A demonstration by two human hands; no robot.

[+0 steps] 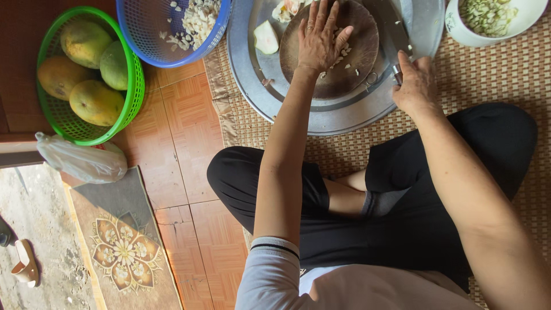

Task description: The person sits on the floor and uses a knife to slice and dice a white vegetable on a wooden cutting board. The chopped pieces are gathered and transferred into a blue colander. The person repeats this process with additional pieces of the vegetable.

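hands work over a round metal tray (321,117) that lies on a woven mat (493,74) on the floor, in front of a person sitting cross-legged in black trousers. the left hand (319,40) lies flat, fingers spread and released, palm down on a round dark wooden chopping board (359,60) set in the middle of the tray, covering small pale chopped pieces (346,57) that show beside its fingers. the right hand (416,86) is clenched around the handle of a broad knife (404,28) at the tray's right rim, the blade running up along the board's right side toward the tray's far edge. a pale wedge of cut fruit (266,38) rests on the tray just left of the board, and more cut pieces (286,8) lie near the tray's far edge. a white bowl (459,31) of greenish slices sits on the mat beyond the tray's right edge. a blue plastic basket (146,28) holding pale chopped bits overlaps the tray's far left rim. well to the left, on the tiled floor, a green plastic basket (57,117) holds several whole yellow-green mangoes (94,102), with a crumpled plastic bag (83,161) just beside its near side and a patterned doormat (123,247) nearer the person.
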